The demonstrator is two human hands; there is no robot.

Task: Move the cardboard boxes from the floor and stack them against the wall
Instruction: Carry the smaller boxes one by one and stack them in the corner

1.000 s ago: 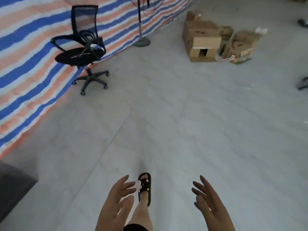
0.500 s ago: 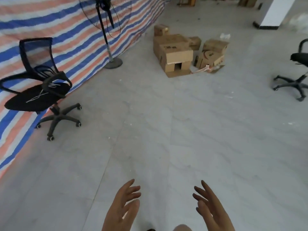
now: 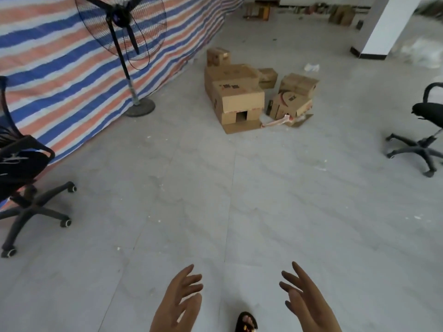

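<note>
A: Step in hand?

B: Approach, by my reading. The left hand and the right hand are held out low in front, palms facing each other, fingers straight and spread. Neither grip has hold of anything.

A: And the cardboard boxes?

B: A loose cluster on the floor, well ahead of both hands, with bare floor between. The big box sits at the near left of the cluster with a small cut-out low in its front face. A smaller box lies tilted just to its right, another behind that, and two little ones at the back. A strip of torn tape or packing trails on the floor at the front.

A: Which wall?

B: Probably the striped tarp wall on the left. The cluster stands near it but not against it.

A: What does the next move call for?

B: Closing the gap on foot; one sandalled foot shows at the bottom edge. Then stooping and getting one palm on each side of a box. The big one looks like a two-handed lift.

A: Anything in the way?

B: A standing fan by the tarp, an office chair at left, another chair at right. The straight line ahead looks open.
</note>
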